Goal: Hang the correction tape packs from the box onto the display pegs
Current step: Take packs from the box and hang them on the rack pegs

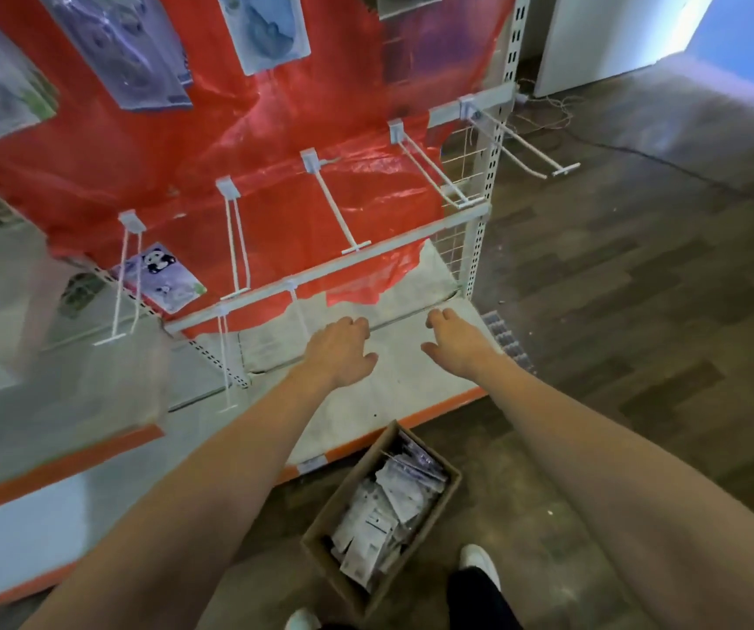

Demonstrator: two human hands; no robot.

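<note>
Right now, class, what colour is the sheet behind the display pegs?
Red, seen in the head view: the sheet behind the white pegs.

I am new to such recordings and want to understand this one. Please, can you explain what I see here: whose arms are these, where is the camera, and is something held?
There is no machine here. A person wears one camera on the head, looking forward and down, so the two bare arms are the person's own. The left hand and the right hand reach over the low white shelf, fingers loosely curled, holding nothing. On the floor below stands a cardboard box full of correction tape packs. Behind the shelf, white display pegs stick out from a red backing. Most pegs in this row are bare; one pack with a panda picture hangs at the left.
</note>
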